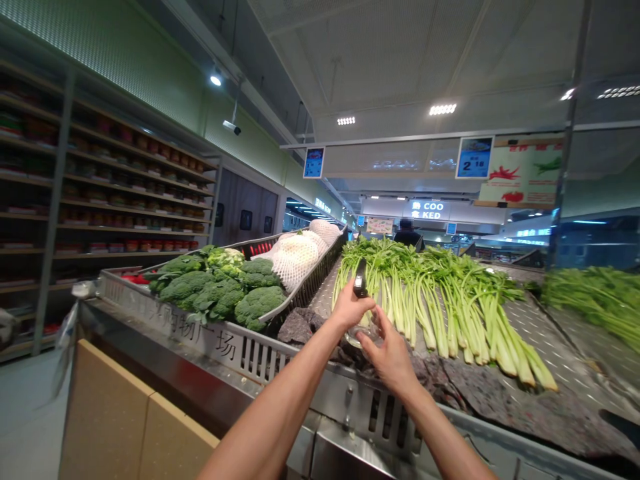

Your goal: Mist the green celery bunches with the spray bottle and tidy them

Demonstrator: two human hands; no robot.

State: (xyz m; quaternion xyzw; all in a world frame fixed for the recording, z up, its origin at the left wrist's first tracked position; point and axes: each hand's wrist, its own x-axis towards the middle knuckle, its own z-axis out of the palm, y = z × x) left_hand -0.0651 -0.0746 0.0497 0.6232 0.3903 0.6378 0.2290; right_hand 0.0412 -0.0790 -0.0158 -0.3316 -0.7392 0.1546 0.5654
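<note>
My left hand (350,305) is closed around a small black object (360,280) that sticks up above the fist; its kind does not show clearly. Close beside it, my right hand (391,350) has its thumb and fingers curled towards a clear, rounded item (356,335) below the left hand. Whether the right fingers grip this item cannot be made out. Both hands are over the front of the sloped display, just left of the long green celery (430,307), whose leafy tops point away from me.
Broccoli (210,283) fills the crate's left part, with white foam-netted produce (300,252) behind it. A dark grey cloth (480,387) lies along the front, behind a grey slotted rail (260,350). Stocked shelves (135,187) stand at left; price signs (474,159) hang overhead.
</note>
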